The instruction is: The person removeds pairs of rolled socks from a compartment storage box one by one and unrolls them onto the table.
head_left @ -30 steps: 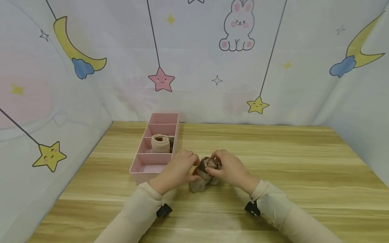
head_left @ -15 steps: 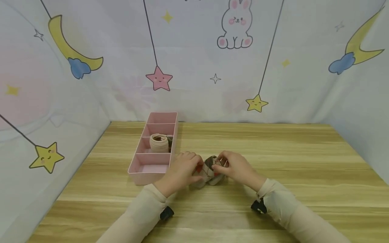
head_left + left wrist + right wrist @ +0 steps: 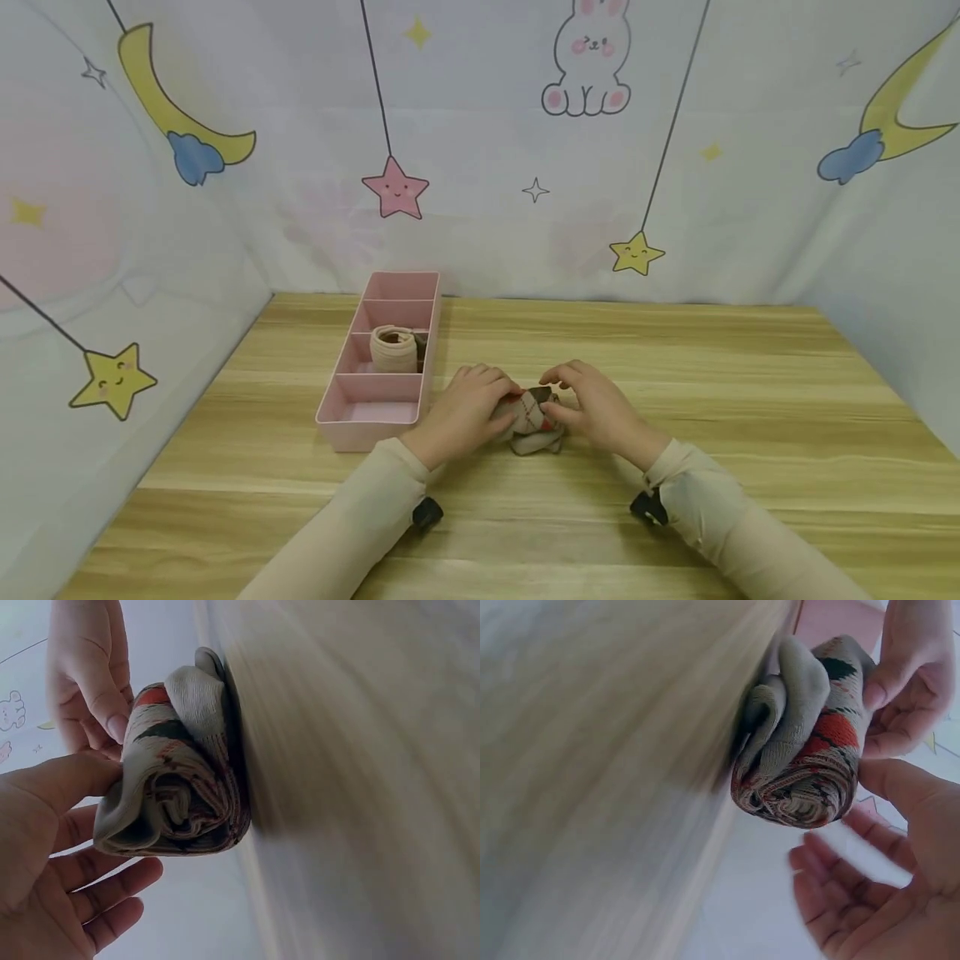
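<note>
A rolled-up pair of argyle socks (image 3: 531, 417), beige with red and dark diamonds, lies on the table between both hands. Its spiral end (image 3: 187, 802) shows in the left wrist view, with a loose beige fold on the table side. My left hand (image 3: 468, 412) holds the roll from the left, thumb and index finger pinching its edge. On the other side is my right hand (image 3: 603, 412); its thumb touches the roll (image 3: 802, 750) while the other fingers are spread apart from it.
A pink divided box (image 3: 367, 435) stands on the wooden table (image 3: 712, 400), left of the hands. One of its compartments holds a beige rolled item (image 3: 393, 350) with something dark beside it. A patterned cloth (image 3: 480, 250) hangs behind the table.
The sock roll has shifted slightly right and turned, so its spiral end no longer faces up in the head view. Both hands moved right with it; the right fingers have loosened.
</note>
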`<move>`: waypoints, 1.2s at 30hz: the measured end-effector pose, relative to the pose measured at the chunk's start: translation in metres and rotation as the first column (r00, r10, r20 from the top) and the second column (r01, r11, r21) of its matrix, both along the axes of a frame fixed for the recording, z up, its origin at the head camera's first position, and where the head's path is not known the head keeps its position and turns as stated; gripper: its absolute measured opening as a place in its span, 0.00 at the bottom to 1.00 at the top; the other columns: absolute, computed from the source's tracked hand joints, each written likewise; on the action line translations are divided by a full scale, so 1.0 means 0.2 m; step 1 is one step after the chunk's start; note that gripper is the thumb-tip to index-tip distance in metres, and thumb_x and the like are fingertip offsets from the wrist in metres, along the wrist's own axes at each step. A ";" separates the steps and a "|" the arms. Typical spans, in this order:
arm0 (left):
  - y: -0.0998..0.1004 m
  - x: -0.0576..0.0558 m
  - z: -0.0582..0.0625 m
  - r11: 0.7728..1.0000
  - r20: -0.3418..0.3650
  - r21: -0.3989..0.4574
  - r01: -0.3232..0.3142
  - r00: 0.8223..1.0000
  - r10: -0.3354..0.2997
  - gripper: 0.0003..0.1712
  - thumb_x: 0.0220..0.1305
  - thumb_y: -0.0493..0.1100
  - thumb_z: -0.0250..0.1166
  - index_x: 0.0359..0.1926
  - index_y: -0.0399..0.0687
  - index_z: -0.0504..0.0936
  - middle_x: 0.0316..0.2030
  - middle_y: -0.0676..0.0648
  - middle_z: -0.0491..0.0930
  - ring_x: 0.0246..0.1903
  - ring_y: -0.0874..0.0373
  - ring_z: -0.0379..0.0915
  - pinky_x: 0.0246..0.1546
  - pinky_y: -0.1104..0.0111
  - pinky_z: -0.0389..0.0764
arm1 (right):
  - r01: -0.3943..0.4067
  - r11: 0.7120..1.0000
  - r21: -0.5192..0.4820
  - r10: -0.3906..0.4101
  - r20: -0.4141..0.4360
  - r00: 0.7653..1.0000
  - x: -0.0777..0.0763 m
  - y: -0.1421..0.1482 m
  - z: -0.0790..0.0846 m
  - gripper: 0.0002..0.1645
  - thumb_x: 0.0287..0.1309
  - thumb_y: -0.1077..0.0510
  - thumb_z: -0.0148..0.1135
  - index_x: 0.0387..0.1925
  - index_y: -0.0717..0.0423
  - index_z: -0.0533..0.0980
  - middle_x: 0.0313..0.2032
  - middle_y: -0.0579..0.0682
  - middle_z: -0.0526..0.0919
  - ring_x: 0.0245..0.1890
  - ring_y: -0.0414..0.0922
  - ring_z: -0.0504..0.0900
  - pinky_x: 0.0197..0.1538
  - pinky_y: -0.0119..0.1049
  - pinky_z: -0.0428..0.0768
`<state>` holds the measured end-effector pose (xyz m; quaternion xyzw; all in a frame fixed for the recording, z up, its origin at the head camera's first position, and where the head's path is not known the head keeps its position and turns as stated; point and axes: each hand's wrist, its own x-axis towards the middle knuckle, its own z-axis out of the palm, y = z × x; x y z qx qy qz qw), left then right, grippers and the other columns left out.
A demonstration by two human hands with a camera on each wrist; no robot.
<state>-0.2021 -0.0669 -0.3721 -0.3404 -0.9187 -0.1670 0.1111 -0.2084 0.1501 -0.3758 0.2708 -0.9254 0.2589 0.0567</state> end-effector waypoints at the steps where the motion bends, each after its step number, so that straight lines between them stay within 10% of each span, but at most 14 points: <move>1: 0.00 0.00 0.00 1.000 -0.002 0.006 0.000 1.000 0.000 0.14 0.61 0.46 0.66 0.47 0.48 0.82 0.44 0.50 0.82 0.49 0.54 0.74 0.53 0.59 0.70 | -0.024 1.000 0.003 0.024 -0.044 0.999 0.00 0.00 0.00 0.15 0.59 0.55 0.65 0.46 0.56 0.78 0.45 0.54 0.81 0.46 0.51 0.79 0.47 0.46 0.79; 11: 0.00 -0.02 0.00 1.000 -0.045 0.004 -0.002 0.999 0.002 0.10 0.61 0.45 0.67 0.43 0.51 0.82 0.42 0.51 0.82 0.48 0.54 0.75 0.55 0.59 0.70 | -0.093 0.987 0.130 0.112 -0.141 0.984 0.01 0.00 0.00 0.19 0.54 0.51 0.69 0.45 0.57 0.79 0.43 0.51 0.83 0.45 0.49 0.81 0.48 0.45 0.80; 36: -0.12 0.00 0.07 0.985 -0.010 -0.092 0.146 0.989 -0.147 0.20 0.49 0.46 0.75 0.44 0.51 0.80 0.44 0.52 0.82 0.52 0.53 0.73 0.58 0.57 0.68 | 0.017 0.939 0.342 0.074 -0.251 0.965 0.16 -0.14 0.00 0.29 0.46 0.40 0.72 0.44 0.55 0.77 0.38 0.48 0.81 0.39 0.45 0.80 0.46 0.42 0.78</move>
